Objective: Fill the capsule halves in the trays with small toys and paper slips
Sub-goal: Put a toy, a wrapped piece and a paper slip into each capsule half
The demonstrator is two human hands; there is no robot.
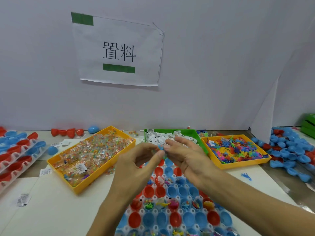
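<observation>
We hold our two hands up together over the tabletop (51,201). Our left hand (136,169) and our right hand (185,159) meet at the fingertips, and both pinch a small blue toy (161,147) between them. The other fingers are loosely curled.

Right under our hands sits the clear tray (170,213) with red and blue capsule halves (148,218). Some halves have little toys and paper slips in them. Others show nothing inside. Our arms cover part of this tray.

Behind our hands is a green bin (196,135) with white paper slips (160,136), and our fingers hide part of it. To the left lies a yellow bin (88,178) full of little clear packets with bright beads. To the right lies another yellow bin (238,165) full of bright plastic toys.

At the far left are more trays (18,155) with red and blue halves. At the far right is a big pile of loose blue halves (289,150). One blue toy (246,176) lies alone on the tabletop near the right bin. A paper sign (119,51) hangs on the wall.
</observation>
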